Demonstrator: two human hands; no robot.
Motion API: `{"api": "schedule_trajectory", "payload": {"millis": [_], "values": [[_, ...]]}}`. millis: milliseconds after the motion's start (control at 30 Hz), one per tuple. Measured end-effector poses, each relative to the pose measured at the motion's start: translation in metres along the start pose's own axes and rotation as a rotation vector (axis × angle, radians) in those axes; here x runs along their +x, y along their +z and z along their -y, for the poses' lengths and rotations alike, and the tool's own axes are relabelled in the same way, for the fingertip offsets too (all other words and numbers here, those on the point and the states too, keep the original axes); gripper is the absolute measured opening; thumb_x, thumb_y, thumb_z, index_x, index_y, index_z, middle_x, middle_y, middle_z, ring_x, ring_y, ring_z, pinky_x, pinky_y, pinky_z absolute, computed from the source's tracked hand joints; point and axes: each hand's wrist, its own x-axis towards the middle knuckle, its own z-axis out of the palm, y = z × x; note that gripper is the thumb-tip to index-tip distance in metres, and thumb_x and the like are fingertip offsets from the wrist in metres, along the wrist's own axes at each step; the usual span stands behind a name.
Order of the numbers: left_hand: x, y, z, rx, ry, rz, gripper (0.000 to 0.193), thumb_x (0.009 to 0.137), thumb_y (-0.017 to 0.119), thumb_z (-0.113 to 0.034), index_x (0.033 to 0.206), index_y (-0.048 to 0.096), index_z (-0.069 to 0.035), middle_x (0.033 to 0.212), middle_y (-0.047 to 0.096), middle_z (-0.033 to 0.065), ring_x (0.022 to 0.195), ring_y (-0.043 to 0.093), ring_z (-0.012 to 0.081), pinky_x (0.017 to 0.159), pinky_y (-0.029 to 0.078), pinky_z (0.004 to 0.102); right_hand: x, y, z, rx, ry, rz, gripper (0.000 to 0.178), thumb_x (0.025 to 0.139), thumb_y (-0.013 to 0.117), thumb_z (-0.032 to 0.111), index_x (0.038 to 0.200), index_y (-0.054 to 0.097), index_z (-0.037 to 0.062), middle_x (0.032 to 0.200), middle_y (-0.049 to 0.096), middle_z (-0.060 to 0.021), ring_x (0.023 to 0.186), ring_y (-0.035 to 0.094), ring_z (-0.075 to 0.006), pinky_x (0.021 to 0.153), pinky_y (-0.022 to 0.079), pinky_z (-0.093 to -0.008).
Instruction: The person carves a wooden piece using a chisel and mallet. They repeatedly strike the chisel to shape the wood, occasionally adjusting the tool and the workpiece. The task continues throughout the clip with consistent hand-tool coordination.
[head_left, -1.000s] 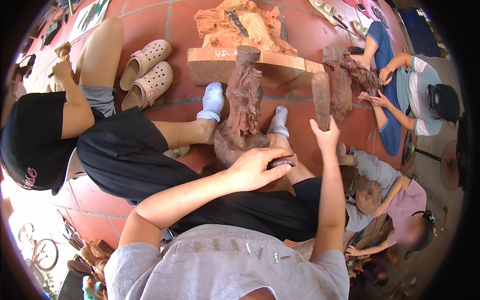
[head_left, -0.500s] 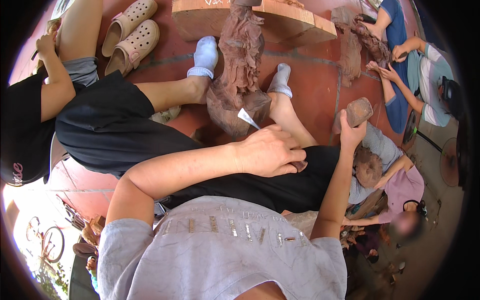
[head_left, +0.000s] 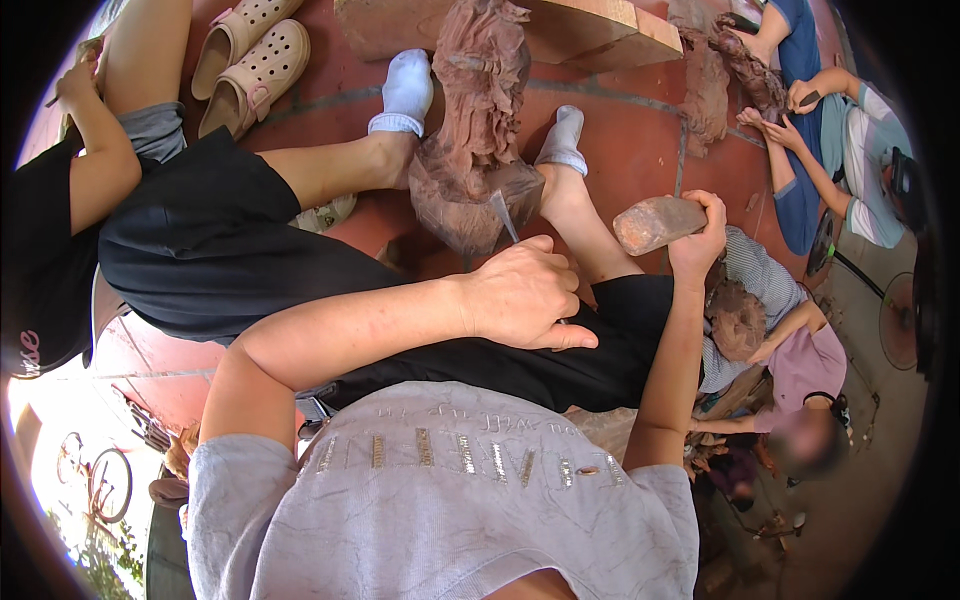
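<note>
At the far left a seated person in black is bending an arm beside a pair of beige clogs (head_left: pixel 250 60) lying on the red tiled floor (head_left: pixel 620 150); no packages, labels or signs are showing on the floor around them. Moving inward, the person's left hand (head_left: pixel 525 298) is curling closed around a metal chisel (head_left: pixel 503 216), whose pale blade is rising up and slightly leftward out of the fist, its long axis running nearly upright in the picture, with the tip sitting against the lower lobe of the reddish-brown wood carving (head_left: pixel 478 140). That carving is standing between two white-socked feet, directly above the left hand and touching the blade. Further right, the right hand (head_left: pixel 697 232) is gripping a stubby wooden mallet (head_left: pixel 655 224), its head pointing left toward the chisel handle but held well apart from it and a little higher. At the right edge, other people are working on their own carvings.
</note>
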Motion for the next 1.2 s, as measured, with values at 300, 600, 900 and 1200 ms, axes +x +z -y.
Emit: {"api": "schedule_trajectory", "payload": {"millis": [300, 600, 900, 1200], "values": [[-0.029, -0.017, -0.004, -0.021, -0.038, -0.04, 0.041, 0.086, 0.067, -0.038, 0.057, 0.059, -0.01, 0.065, 0.052, 0.0051, 0.066, 0.053, 0.0242, 0.075, 0.041, 0.0374, -0.005, 0.008, 0.008, 0.068, 0.106, 0.008, 0.03, 0.073, 0.085, 0.009, 0.092, 0.062, 0.0078, 0.088, 0.064, -0.0062, 0.093, 0.062, -0.0305, 0.101, 0.046, -0.0449], [-0.037, -0.011, 0.023, -0.079, 0.063, -0.151, 0.029, 0.077, 0.07, -0.028, 0.059, 0.056, -0.01, 0.066, 0.048, 0.0054, 0.064, 0.05, 0.0254, 0.074, 0.042, 0.0386, 0.0, 0.012, 0.025, 0.046, -0.039, 0.009, 0.034, 0.071, 0.087, 0.011, 0.094, 0.061, 0.0093, 0.089, 0.064, -0.0046, 0.09, 0.063, -0.0291, 0.101, 0.047, -0.0477], [-0.045, -0.017, 0.032, -0.181, 0.049, -0.178, 0.029, 0.086, 0.058, -0.026, 0.062, 0.056, -0.009, 0.067, 0.048, 0.0062, 0.064, 0.049, 0.0276, 0.082, 0.04, 0.041, 0.003, 0.011, 0.048, 0.101, -0.081, -0.008, 0.036, 0.069, 0.087, 0.009, 0.094, 0.06, 0.0092, 0.087, 0.064, -0.0056, 0.089, 0.063, -0.027, 0.101, 0.046, -0.0499], [-0.06, -0.028, 0.047, -0.262, 0.138, -0.184, 0.031, 0.088, 0.051, -0.021, 0.059, 0.05, -0.01, 0.064, 0.045, 0.0056, 0.064, 0.047, 0.0262, 0.084, 0.038, 0.0412, 0.016, -0.01, 0.088, 0.164, -0.27, -0.054, 0.032, 0.069, 0.083, 0.005, 0.089, 0.058, 0.0082, 0.082, 0.061, -0.0068, 0.081, 0.063, -0.0243, 0.096, 0.049, -0.0479]]}}
